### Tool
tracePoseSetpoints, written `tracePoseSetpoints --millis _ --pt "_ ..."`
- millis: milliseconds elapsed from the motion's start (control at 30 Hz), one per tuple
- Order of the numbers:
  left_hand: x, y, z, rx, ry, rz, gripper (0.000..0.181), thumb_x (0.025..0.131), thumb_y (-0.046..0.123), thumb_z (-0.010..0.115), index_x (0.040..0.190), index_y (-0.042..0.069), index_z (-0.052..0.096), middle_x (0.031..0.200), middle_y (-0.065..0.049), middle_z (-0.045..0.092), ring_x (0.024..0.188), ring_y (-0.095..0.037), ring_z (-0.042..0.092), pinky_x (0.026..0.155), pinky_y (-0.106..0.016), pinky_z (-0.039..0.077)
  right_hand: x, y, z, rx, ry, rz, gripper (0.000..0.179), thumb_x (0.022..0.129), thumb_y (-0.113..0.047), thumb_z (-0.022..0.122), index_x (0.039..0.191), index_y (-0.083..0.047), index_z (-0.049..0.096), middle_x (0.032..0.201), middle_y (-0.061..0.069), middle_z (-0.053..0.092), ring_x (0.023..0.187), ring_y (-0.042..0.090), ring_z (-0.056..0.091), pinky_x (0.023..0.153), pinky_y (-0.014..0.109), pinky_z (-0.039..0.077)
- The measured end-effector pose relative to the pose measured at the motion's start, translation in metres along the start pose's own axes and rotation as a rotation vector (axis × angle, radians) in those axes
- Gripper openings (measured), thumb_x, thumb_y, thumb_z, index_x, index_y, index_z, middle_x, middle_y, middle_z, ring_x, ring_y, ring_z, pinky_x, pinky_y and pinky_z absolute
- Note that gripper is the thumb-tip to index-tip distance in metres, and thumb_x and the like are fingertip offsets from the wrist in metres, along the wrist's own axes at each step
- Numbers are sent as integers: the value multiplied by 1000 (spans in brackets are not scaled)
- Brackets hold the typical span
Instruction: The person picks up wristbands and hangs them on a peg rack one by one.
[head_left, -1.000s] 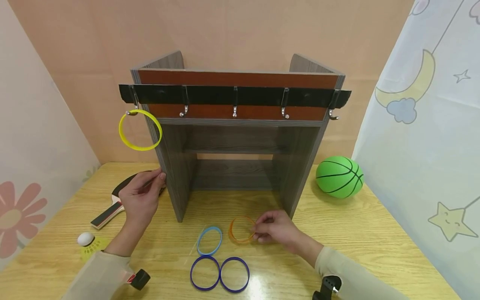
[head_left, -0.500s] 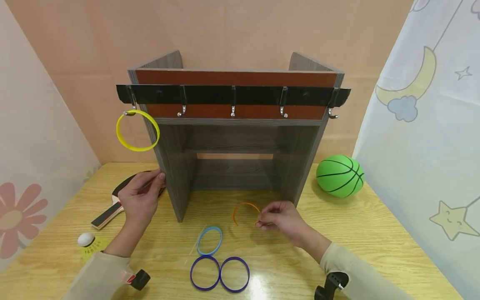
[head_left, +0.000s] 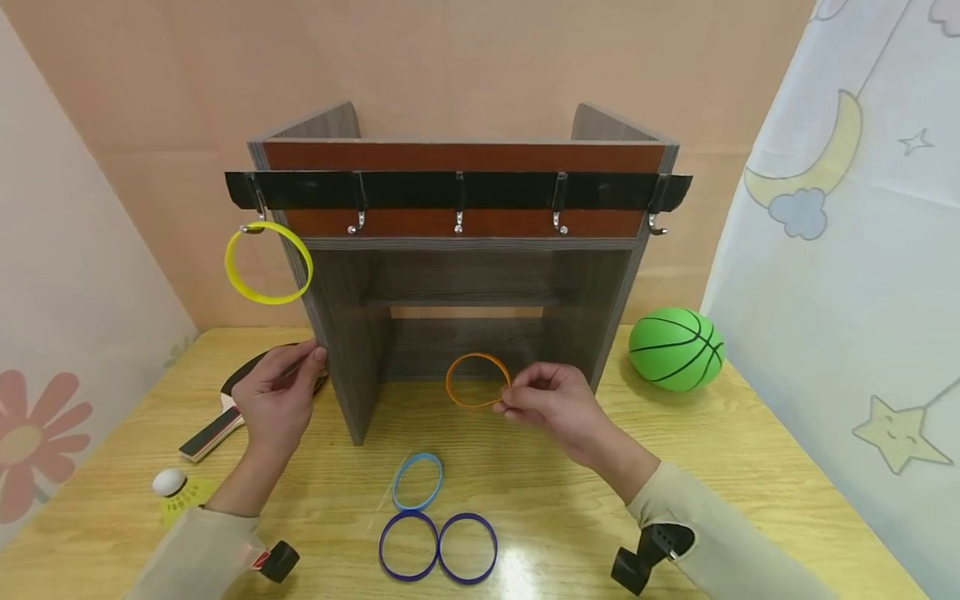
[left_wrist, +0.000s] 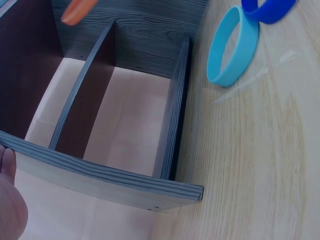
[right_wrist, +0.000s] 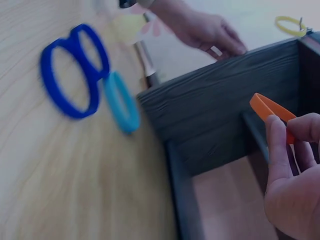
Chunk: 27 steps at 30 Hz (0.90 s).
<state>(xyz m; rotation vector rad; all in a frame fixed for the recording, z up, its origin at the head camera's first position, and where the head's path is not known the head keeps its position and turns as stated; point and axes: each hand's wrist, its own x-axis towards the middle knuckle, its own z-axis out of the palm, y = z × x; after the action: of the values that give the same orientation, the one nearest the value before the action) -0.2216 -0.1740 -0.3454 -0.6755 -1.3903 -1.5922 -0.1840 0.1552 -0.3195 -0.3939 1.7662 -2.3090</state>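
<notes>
My right hand [head_left: 558,408] pinches an orange wristband [head_left: 453,396] at its right side. It is lifted off the table, in front of the shelf's lower opening. The left hand [head_left: 277,396] holds the front edge of the grey wooden shelf's left panel [head_left: 337,367] from outside; some fingertips are hidden. A yellow wristband [head_left: 267,299] hangs on the leftmost hook [head_left: 255,223] of the black strip [head_left: 412,190]. On the table lie a light blue wristband [head_left: 397,483] and two dark blue wristbands [head_left: 382,554] [head_left: 492,554], grouped close together.
Several hooks to the right along the strip hold nothing. A green ball [head_left: 677,350] sits right of the shelf. A table tennis paddle [head_left: 213,433] and a yellow shuttlecock [head_left: 182,496] lie on the left of the table [head_left: 720,483].
My right hand has raised the orange wristband from near the tabletop, upward and away from me toward the shelf. The left hand keeps its place on the panel.
</notes>
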Motion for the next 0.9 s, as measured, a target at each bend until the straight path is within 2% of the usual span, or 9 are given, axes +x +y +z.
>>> tracePoseSetpoints --millis 233,400,667,900 --pt "0 0 0 -32 7 -9 13 76 -26 62 89 -25 62 81 -17 67 72 -13 66 70 -19 55 9 -19 25 78 -24 -77 14 84 13 58 81 0 60 86 15 62 80 25 68 73 30 57" --pt "0 2 1 -23 0 -7 12 77 -23 63 89 -24 63 82 -15 68 73 -13 66 70 -20 55 14 -33 41 118 -39 -117 14 84 13 58 81 -1 59 88 15 62 80 25 68 73 29 57" --pt "6 18 9 -15 -11 7 12 78 -19 65 87 -27 61 81 -18 67 72 -13 66 69 -19 55 16 -52 65 187 -93 -181 15 85 13 57 81 -1 61 89 16 62 79 25 68 74 28 56" --pt "2 2 1 -10 -3 3 11 78 -21 64 88 -25 63 81 -18 67 72 -13 66 68 -19 55 23 -64 84 197 -132 -205 16 85 13 56 79 -2 61 85 16 63 79 24 68 74 27 56"
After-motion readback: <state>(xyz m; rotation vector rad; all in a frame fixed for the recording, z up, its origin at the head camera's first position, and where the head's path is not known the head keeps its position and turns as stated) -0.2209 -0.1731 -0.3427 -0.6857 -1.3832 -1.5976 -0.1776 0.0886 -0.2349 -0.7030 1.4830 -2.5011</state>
